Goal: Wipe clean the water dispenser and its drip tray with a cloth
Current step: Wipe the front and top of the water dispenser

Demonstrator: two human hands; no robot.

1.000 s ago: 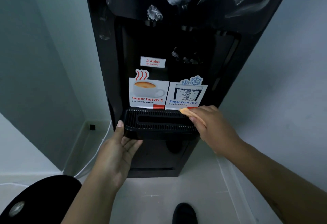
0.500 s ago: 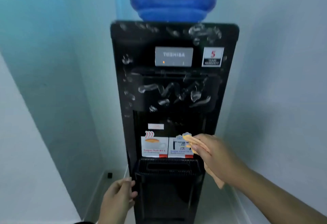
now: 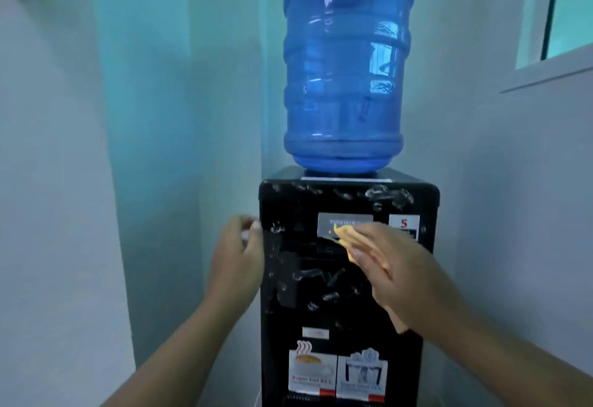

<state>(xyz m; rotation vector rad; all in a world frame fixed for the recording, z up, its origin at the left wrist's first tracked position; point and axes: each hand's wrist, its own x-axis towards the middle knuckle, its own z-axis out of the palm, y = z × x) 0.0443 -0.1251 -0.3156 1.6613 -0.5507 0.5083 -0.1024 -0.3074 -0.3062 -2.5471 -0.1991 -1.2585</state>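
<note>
Now, right hand (image 3: 407, 275): straight fingers press the soft orange cloth (image 3: 348, 238) flat against the glossy black water dispenser (image 3: 321, 297).
Left hand (image 3: 237, 255): fingers curled round its left edge, steadying.
Risk: a hard shove could rock the big blue plastic bottle (image 3: 346, 69) on top.

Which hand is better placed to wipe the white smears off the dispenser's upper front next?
Right. The right hand has the orange cloth under its flat fingers, over the front of the dispenser by the silver nameplate, just above the smears. The left hand is bare, at the left edge.
</note>
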